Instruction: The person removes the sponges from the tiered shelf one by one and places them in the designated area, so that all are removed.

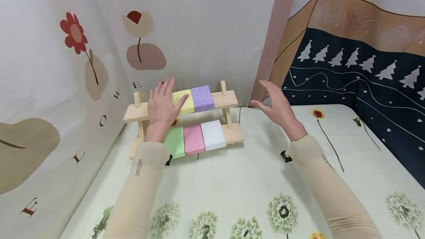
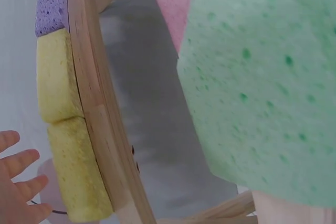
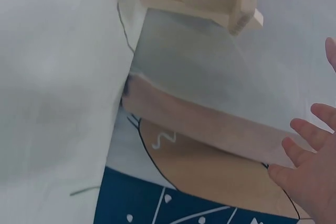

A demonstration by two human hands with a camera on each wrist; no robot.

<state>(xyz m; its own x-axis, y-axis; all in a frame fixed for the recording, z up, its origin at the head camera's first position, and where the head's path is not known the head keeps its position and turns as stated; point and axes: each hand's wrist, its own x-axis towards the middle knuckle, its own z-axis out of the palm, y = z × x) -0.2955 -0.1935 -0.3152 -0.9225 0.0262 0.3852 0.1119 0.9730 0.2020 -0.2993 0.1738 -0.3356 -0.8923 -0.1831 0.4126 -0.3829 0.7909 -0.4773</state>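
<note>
A two-tier wooden rack (image 1: pixel 226 99) holds sponge blocks. On its upper board are a yellow sponge (image 1: pixel 185 102) and a purple sponge (image 1: pixel 203 99). The left wrist view shows a second yellow sponge (image 2: pixel 79 171) at the near end of that row, hidden behind my left hand in the head view. Below, a green sponge (image 1: pixel 175 143), a pink sponge (image 1: pixel 194 139) and a white block (image 1: pixel 213 135) lie side by side. My left hand (image 1: pixel 163 105), fingers spread, overlaps the rack's left part and grips nothing. My right hand (image 1: pixel 277 106) is raised right of the rack, fingers extended and holding nothing.
A pale cloth (image 1: pixel 225 180) printed with flowers covers the table under the rack. Light fabric (image 1: pixel 206 28) hangs behind and to the left. A dark cloth panel (image 1: pixel 332 80) with white trees hangs at the right.
</note>
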